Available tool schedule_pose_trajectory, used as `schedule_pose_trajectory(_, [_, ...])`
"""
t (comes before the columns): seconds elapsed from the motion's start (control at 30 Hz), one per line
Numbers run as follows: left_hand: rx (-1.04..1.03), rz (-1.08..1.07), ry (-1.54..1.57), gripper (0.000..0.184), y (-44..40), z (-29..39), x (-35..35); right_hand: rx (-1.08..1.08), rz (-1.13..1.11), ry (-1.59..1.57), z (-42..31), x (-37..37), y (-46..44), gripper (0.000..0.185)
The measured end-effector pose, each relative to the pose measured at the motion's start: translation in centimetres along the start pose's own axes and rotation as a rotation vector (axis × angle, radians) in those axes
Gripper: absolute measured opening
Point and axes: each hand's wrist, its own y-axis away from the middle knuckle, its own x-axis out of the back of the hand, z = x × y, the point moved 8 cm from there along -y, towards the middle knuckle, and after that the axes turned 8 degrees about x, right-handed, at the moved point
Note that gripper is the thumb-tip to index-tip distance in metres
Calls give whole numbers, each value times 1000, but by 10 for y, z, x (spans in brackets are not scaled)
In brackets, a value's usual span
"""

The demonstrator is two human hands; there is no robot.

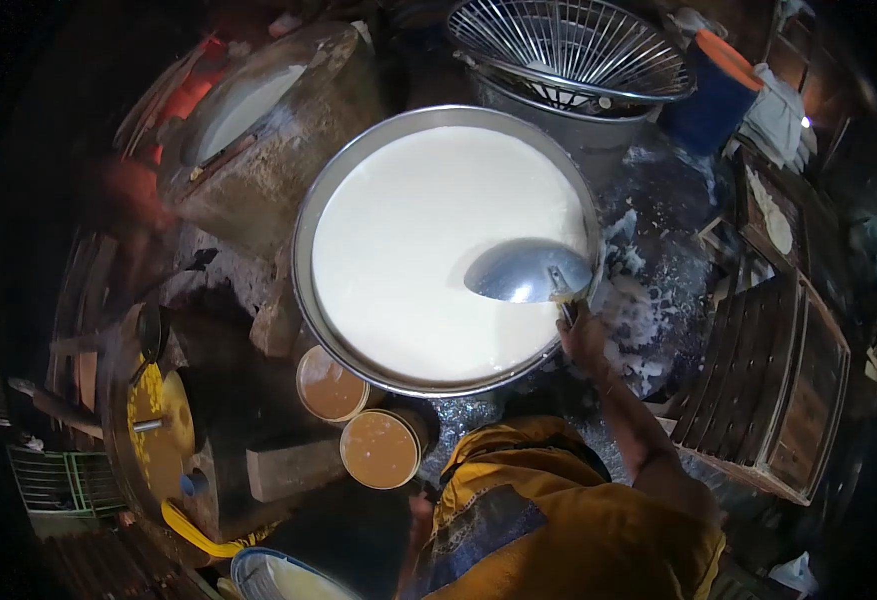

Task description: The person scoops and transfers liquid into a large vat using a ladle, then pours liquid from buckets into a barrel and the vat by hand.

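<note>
A wide round metal vat (pixel 304 215) is filled with smooth white liquid (pixel 429 240). At its lower right rim, my right hand (pixel 583 337) is closed around the short handle of a large, shiny metal ladle (pixel 527 272). The ladle's broad round bowl lies over the liquid's right side and casts a shadow there. My left hand (pixel 421 504) hangs low beside my body, just below two buckets of brownish liquid, the lower bucket (pixel 381 449) and the upper bucket (pixel 332 384). Its fingers are too dark and small to make out.
Behind the vat, a slatted metal basket (pixel 571 50) rests on another metal container (pixel 569 120). A blue bin (pixel 707 108) stands at back right, stacked wooden boxes (pixel 749 385) at right. To the left are a stone-like hearth (pixel 269 150) and a basin with yellow bits (pixel 174 410).
</note>
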Motion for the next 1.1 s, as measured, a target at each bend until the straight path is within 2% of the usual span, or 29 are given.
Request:
schedule_pose_trajectory(0.07, [66, -40, 75, 13, 2, -6, -2, -12, -41, -93, -24, 19, 12, 55])
schedule_pose_trajectory(0.17, [165, -91, 167, 14, 13, -12, -6, -159, -127, -137, -47, 31, 28, 50])
schedule_pose_trajectory(0.3, [266, -138, 258, 16, 24, -22, -9, -224, -170, -448, -61, 19, 51, 43])
schedule_pose_trajectory(0.4, [321, -166, 313, 17, 33, -26, -11, -298, -224, -538, -67, 0, 70, 44])
schedule_pose_trajectory(0.43, [334, -167, 325, 17, 35, -28, -12, -321, -257, -492, -82, 17, 72, 45])
schedule_pose_trajectory(0.57, [378, -196, 376, 19, 47, -29, -14, -186, -239, -519, -91, -18, 87, 48])
schedule_pose_trajectory(0.7, [417, -212, 419, 21, 56, -32, -17, -278, -342, -619, -109, -27, 101, 48])
schedule_pose_trajectory(0.93, [472, -245, 512, 24, 72, -28, -20, -217, -403, -489, -135, -53, 122, 46])
schedule_pose_trajectory(1.03, [471, -240, 536, 26, 74, -22, -20, -253, -521, -541, -158, -35, 124, 45])
schedule_pose_trajectory(1.1, [384, -249, 447, 25, 66, -1, -6, -265, -553, -594, -174, -14, 126, 45])
